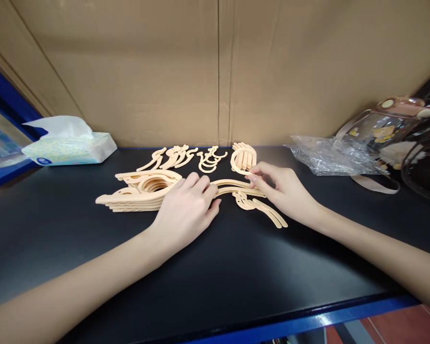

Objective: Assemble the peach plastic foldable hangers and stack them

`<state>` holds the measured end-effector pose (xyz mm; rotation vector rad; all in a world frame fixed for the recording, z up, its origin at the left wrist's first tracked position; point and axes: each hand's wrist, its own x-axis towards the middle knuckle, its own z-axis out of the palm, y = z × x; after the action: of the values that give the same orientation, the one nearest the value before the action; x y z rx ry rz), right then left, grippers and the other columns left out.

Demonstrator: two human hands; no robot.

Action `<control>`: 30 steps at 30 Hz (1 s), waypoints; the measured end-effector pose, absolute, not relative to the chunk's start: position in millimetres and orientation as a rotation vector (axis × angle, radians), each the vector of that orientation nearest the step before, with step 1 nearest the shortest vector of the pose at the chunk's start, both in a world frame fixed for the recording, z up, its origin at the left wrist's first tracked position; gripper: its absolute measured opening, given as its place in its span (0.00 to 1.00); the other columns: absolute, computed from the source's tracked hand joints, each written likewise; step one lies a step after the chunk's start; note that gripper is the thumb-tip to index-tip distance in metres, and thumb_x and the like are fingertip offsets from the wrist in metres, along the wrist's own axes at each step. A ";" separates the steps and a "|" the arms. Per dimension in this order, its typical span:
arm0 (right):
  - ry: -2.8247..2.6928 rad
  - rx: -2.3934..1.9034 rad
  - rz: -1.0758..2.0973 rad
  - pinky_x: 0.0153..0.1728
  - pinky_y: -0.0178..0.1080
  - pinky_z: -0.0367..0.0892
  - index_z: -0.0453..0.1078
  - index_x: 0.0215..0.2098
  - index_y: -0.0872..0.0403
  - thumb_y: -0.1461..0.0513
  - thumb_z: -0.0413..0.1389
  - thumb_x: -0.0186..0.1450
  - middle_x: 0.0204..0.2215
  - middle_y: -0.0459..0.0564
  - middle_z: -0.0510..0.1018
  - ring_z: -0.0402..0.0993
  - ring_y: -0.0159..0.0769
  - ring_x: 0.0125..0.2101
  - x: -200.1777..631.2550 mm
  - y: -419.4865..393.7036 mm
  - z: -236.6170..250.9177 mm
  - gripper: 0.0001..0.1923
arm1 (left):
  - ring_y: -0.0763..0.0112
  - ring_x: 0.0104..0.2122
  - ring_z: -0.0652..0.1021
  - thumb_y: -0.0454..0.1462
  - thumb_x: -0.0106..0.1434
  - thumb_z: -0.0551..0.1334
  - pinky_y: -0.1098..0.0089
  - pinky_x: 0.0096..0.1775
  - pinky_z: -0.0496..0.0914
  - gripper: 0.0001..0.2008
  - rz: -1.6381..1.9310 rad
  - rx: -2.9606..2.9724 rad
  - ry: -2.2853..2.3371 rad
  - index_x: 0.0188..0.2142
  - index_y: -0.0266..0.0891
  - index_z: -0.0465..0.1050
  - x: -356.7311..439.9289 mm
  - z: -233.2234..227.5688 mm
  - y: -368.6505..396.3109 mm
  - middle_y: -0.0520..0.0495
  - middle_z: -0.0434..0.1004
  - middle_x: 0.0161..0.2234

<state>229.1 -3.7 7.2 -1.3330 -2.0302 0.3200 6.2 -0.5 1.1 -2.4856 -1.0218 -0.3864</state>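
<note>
A stack of beige plastic hanger parts [136, 199] with rounded openings lies left of centre. My left hand [188, 203] bends over its right end, palm down with fingers curled; what lies under the fingers is hidden. From beneath that hand, curved beige arms [232, 184] stretch toward my right hand [281, 188]. The thumb and forefinger of my right hand pinch the lower end of a curved beige hook [232, 160], which stands in front of a pile of beige strips [249, 155]. Two or so slim hanger arms [267, 212] lie just below my right hand.
Along the back lie several loose hanger arms [177, 156] and small hooks [208, 165]. A tissue pack [71, 148] sits at the left. At the right are a crumpled clear plastic bag [329, 155] and a transparent bag [383, 129] with a strap. Cardboard [146, 71] rises behind the black table [208, 282].
</note>
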 end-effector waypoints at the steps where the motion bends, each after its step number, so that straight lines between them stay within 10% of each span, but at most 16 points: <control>1: -2.031 -1.328 0.311 0.28 0.35 0.56 0.66 0.33 0.53 0.58 0.49 0.68 0.27 0.44 0.74 0.66 0.30 0.25 228.9 -3.7 7.6 0.09 | 0.58 0.36 0.71 0.37 0.67 0.53 0.60 0.36 0.65 0.12 -0.392 -2.476 -1.027 0.37 0.34 0.73 7.1 1.7 -0.6 0.42 0.73 0.33; 14: -1.738 -1.189 0.423 0.33 0.36 0.62 0.70 0.34 0.53 0.57 0.53 0.67 0.32 0.46 0.76 0.71 0.33 0.32 238.4 3.3 9.6 0.09 | 0.63 0.34 0.73 0.36 0.66 0.55 0.66 0.31 0.63 0.08 -0.545 -2.304 -1.214 0.31 0.37 0.68 12.5 -1.2 1.5 0.48 0.73 0.30; 24: -1.623 -1.161 0.742 0.27 0.35 0.61 0.70 0.29 0.55 0.64 0.51 0.61 0.22 0.42 0.69 0.63 0.27 0.22 244.9 20.2 6.2 0.07 | 0.75 0.28 0.69 0.41 0.69 0.55 0.73 0.28 0.62 0.08 -1.242 -2.916 -1.507 0.39 0.40 0.67 6.5 15.6 -4.1 0.53 0.71 0.33; 30: -1.684 -1.240 0.839 0.31 0.38 0.66 0.76 0.43 0.56 0.58 0.57 0.60 0.30 0.49 0.78 0.69 0.32 0.27 242.9 15.7 3.7 0.15 | 0.77 0.32 0.68 0.40 0.66 0.60 0.77 0.30 0.65 0.08 -1.782 -3.385 -1.623 0.42 0.40 0.69 6.4 18.0 -2.2 0.53 0.68 0.35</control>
<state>242.9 15.7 3.7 -1.2397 -1.6840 0.8387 6.4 -2.2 18.0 -3.3855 -1.6230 -1.7817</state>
